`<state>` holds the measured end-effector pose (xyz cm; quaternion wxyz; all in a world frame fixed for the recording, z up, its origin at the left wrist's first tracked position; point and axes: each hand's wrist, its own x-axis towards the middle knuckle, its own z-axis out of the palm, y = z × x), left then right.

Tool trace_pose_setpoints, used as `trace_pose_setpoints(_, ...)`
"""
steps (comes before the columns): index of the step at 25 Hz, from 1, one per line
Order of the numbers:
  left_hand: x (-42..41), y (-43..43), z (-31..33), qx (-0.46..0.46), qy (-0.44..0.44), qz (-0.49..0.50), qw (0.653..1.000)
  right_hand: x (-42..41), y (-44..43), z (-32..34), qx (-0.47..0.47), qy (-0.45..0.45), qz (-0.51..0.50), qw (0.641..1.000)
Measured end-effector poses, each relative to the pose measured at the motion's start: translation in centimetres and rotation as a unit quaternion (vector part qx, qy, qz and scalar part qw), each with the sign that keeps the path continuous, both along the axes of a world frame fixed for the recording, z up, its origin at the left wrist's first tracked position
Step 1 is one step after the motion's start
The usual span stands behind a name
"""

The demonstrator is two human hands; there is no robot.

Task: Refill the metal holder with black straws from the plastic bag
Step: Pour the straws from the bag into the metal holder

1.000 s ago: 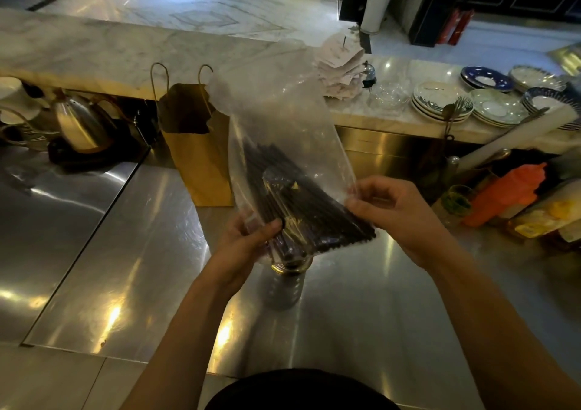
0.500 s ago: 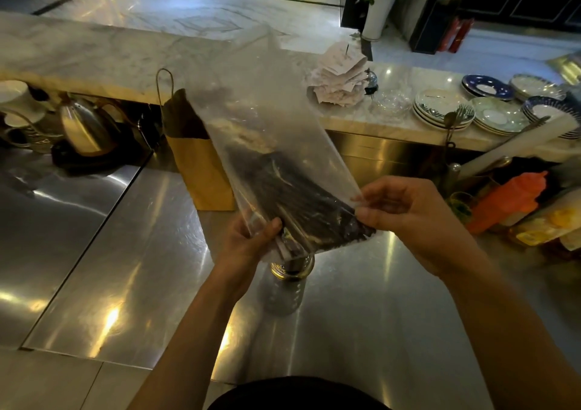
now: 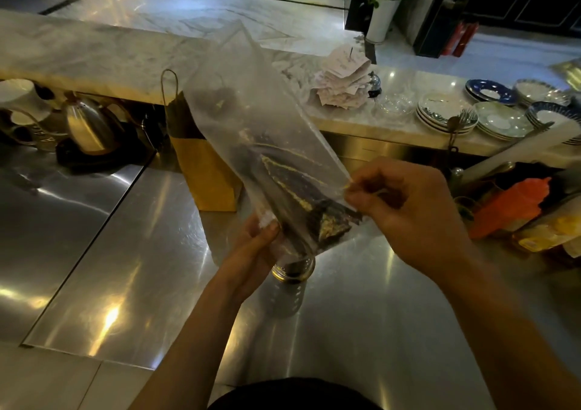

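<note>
Both hands, L [image 3: 251,246] & R [image 3: 405,214], pinch plastic bag [image 3: 251,120] w/ black straws [image 3: 301,196] over metal holder [image 3: 292,271]; no legible writing, prob. too dim.

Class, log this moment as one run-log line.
left hand: grips plastic bag | right hand: pinches bag edge | black straws: bagged | metal holder: below

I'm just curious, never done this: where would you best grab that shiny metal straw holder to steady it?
Probably around the round wall of the metal holder, from the left or right side. It stands upright on the steel counter, and the plastic bag with its black straws hangs over its open rim, blocking the top.
</note>
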<state>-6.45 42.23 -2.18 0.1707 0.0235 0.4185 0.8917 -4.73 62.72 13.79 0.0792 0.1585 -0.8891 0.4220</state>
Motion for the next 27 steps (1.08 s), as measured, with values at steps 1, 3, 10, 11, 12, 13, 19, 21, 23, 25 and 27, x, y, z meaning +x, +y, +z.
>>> trace_pose_setpoints(1,-0.2,0.0,-0.1,-0.002,0.0,-0.003,1.0,-0.1,-0.1,0.1,0.002,-0.003,0.006,1.0)
trace_pose_setpoints(3,-0.4,-0.1,0.3,0.011,-0.006,-0.007,1.0,0.1,-0.1,0.3,0.004,0.008,0.005,1.0)
trace_pose_setpoints(10,-1.4,0.4,-0.7,0.085,-0.011,-0.029,0.996,-0.2,-0.9,0.2,0.06,0.113,0.025,0.991)
trace_pose_setpoints(11,-1.5,0.7,-0.8,0.097,-0.009,-0.032,0.995,-0.2,-0.8,0.3,0.061,0.127,0.024,0.99)
trace_pose_setpoints(12,-1.5,1.0,-0.7,0.109,-0.027,-0.034,0.993,-0.3,-0.7,0.3,0.057,0.138,0.023,0.989)
trace_pose_setpoints(13,-1.8,1.1,-0.9,0.114,-0.063,-0.019,0.991,-0.3,-0.7,0.3,0.058,0.14,0.024,0.988)
trace_pose_setpoints(19,-2.3,0.6,-0.9,0.182,-0.02,-0.018,0.983,0.0,-0.2,0.0,0.075,0.079,0.007,0.994)
trace_pose_setpoints(21,-2.1,0.5,-0.7,0.173,-0.037,-0.018,0.984,0.1,0.2,0.1,0.045,0.076,-0.003,0.996)
trace_pose_setpoints(23,-1.9,0.4,0.0,0.189,-0.046,-0.022,0.981,0.2,0.4,0.3,0.044,0.019,0.01,0.999)
trace_pose_setpoints(25,-2.3,0.1,0.0,0.182,-0.054,-0.017,0.982,0.1,1.0,0.3,0.068,-0.059,0.032,0.995)
trace_pose_setpoints(27,-2.5,-0.2,0.3,0.166,-0.044,-0.033,0.985,-0.2,2.1,0.4,0.101,-0.117,0.047,0.987)
